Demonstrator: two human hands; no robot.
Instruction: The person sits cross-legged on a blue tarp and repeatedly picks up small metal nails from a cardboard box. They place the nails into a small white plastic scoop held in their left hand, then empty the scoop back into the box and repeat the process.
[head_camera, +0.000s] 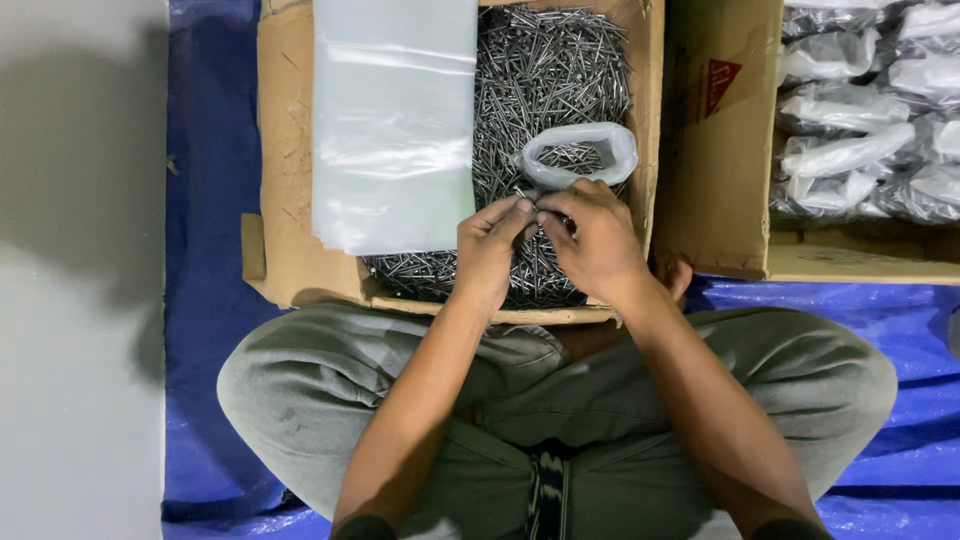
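Below, left hand (490, 245) and right hand (590, 240) pressed together fingertip to fingertip over a heap of nails (545, 75) in an open cardboard box (285, 150), pinching a few nails between them; exact count too small to tell. Just beyond the hands, a small clear bag (580, 155) lying open-mouthed on the nails; stack of flat plastic bags (393, 120) across the box's left half. Further right, second box (720, 150) of filled bags (860, 110); blue tarp (205, 200) underneath.
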